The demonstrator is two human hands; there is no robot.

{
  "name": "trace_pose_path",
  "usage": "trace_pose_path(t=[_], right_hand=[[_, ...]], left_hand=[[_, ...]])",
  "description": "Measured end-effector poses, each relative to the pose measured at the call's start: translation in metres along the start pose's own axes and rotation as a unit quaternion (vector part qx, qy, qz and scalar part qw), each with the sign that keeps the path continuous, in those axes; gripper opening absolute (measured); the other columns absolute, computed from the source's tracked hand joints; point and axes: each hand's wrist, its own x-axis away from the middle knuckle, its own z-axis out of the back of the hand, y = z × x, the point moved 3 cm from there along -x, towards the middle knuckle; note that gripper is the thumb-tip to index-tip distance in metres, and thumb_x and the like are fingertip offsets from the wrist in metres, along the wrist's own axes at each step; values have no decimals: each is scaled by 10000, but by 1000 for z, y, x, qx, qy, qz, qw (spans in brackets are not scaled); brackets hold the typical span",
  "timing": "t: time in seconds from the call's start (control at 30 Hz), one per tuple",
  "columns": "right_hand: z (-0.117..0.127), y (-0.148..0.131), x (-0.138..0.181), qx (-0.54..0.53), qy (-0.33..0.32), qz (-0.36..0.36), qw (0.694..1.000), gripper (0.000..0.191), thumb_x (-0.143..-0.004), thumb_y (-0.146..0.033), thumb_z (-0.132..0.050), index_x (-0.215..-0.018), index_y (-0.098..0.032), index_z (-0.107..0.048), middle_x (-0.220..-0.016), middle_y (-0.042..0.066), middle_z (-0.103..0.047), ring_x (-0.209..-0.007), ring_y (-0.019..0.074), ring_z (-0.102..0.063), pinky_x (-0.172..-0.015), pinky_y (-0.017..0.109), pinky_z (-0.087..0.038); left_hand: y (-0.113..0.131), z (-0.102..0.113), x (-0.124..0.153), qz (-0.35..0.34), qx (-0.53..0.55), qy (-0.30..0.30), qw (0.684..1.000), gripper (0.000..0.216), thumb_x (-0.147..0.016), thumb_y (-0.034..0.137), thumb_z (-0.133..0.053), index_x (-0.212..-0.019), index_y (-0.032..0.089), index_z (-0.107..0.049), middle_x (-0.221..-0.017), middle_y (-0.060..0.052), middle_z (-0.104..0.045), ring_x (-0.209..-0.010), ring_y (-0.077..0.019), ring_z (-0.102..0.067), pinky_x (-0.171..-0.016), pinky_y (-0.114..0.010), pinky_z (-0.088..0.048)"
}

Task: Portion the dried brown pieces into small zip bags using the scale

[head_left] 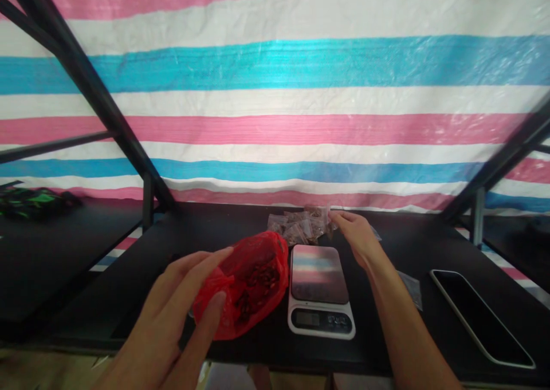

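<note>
A red plastic bag (253, 281) with dark seeds inside lies on the black table (193, 235), just left of a small digital scale (320, 290) with a shiny empty platform. My left hand (180, 298) rests against the bag's left side, fingers stretched out over it and thumb touching it. My right hand (356, 235) reaches past the scale to a pile of small clear packets (301, 225) at the back of the table. Its fingertips are pinched on a packet at the pile's right edge.
A black phone (481, 315) lies face up at the right. A clear empty packet (410, 287) sits beside my right forearm. Black metal frame bars (86, 75) rise at both sides. A striped tarp (301, 92) hangs behind. A green-black object (30, 202) lies far left.
</note>
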Motion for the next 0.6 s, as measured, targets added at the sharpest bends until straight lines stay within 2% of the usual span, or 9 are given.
trace_pose_path(t=[0.07, 0.13, 0.2, 0.27, 0.4, 0.6], right_hand=[[4, -18, 15, -49, -45, 6, 998, 432, -862, -576, -712, -940, -180, -863, -948, 75, -827, -877, 230, -704, -818, 318, -515], [3, -36, 32, -102, -113, 7, 988, 371, -863, -554, -736, -877, -201, -850, -897, 51, -809, -832, 208, -677, -820, 319, -505], [-4, -52, 51, -124, -185, 8, 975, 339, -858, -537, -755, -813, -209, -826, -811, 22, -770, -773, 189, -644, -801, 318, -494], [-16, -62, 68, -122, -251, 9, 960, 327, -839, -529, -780, -771, -210, -802, -758, 4, -735, -733, 178, -619, -770, 311, -483], [-41, -68, 91, -98, -343, 1, 934, 326, -842, -513, -786, -769, -195, -778, -745, 12, -725, -696, 162, -602, -695, 285, -457], [-50, -69, 102, -84, -385, 25, 919, 329, -899, -501, -748, -783, -193, -746, -773, 23, -722, -730, 168, -629, -689, 279, -471]], left_hand=[[27, -9, -12, -19, 51, -23, 998, 361, -1031, 508, -557, -1340, 398, -710, -1381, -43, -725, -1231, -319, -716, -1101, -498, -584], [56, -23, -22, -13, 103, -25, 994, 300, -1053, 469, -534, -1149, 308, -768, -1175, -59, -789, -1102, -278, -754, -1031, -423, -591], [77, -39, -30, 29, 172, -6, 985, 310, -1071, 445, -504, -1075, 260, -753, -952, -44, -772, -893, -225, -745, -840, -338, -596], [87, -57, -34, 66, 246, -34, 967, 330, -1080, 469, -500, -985, 233, -710, -808, -13, -717, -716, -181, -683, -649, -280, -523], [80, -74, -35, 109, 342, -77, 930, 349, -1047, 482, -555, -828, 215, -607, -661, 38, -601, -585, -128, -570, -545, -233, -415], [61, -64, -32, 152, 391, -165, 893, 403, -945, 554, -708, -799, 189, -623, -639, 39, -605, -560, -104, -546, -554, -218, -421]])
